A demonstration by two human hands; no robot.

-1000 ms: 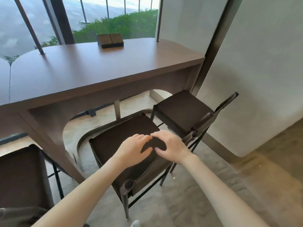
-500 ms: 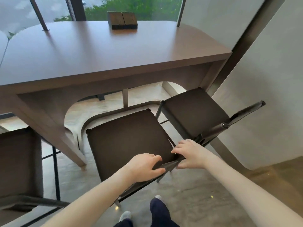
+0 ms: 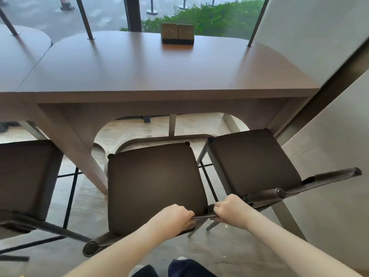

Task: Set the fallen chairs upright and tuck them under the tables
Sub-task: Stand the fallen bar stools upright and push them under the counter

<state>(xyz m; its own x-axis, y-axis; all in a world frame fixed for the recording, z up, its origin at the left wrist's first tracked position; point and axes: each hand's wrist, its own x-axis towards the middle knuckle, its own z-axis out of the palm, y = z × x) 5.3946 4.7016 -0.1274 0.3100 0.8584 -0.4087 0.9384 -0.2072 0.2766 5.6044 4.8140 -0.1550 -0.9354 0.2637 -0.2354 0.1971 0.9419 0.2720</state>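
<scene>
A dark brown chair [image 3: 153, 182] stands upright in front of the brown table [image 3: 151, 76], its seat facing the arched opening under the tabletop. My left hand [image 3: 173, 216] grips the low backrest of this chair near its middle. My right hand [image 3: 229, 208] grips the same backrest at its right end. A second dark chair [image 3: 253, 162] stands upright to the right, its front edge close under the table. A third dark chair [image 3: 26, 176] stands at the left by a neighbouring table [image 3: 18, 54].
A small wooden block holder [image 3: 177, 34] sits at the table's far edge by the window. A grey wall panel [image 3: 329, 166] rises close on the right. Thin metal rods [image 3: 85, 19] run up from the tabletop. My legs show at the bottom edge.
My view has swung to face the table straight on. Both hands have slid from the seat back to the chair's backrest and closed around it, and the middle chair now sits squarer to the table.
</scene>
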